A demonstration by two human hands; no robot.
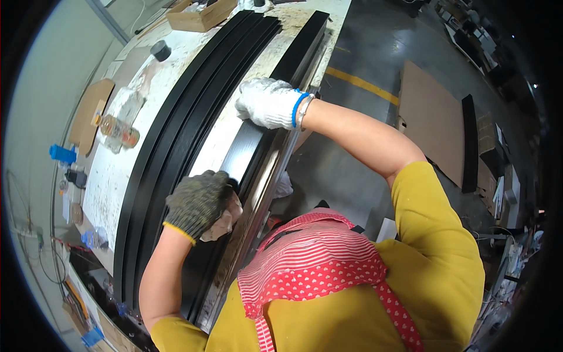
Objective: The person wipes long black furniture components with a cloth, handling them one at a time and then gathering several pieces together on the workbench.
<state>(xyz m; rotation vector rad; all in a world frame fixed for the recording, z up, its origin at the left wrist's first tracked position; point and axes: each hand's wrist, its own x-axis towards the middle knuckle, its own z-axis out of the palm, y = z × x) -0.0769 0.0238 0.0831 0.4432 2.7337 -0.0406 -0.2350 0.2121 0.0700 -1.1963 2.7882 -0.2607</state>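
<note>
My left hand (199, 202), in a dark grey knit glove with a yellow cuff, is closed on a crumpled pale cloth (224, 222). Hand and cloth press against the near part of a long black board (249, 146), whose top shines in the light. Farther along the same board is my right hand (270, 104), in a white knit glove with a blue cuff. Its fingers curl over the board's left edge, and the fingertips are partly hidden. Several more long black boards (170, 138) lie side by side to the left, slightly apart from this one.
The boards rest on a stained white worktable (155, 76). On its left side are a plastic bottle (119, 130), a dark cup (160, 50) and a blue object (62, 154). A wooden box (202, 16) stands at the far end. A large cardboard sheet (434, 117) lies on the right floor.
</note>
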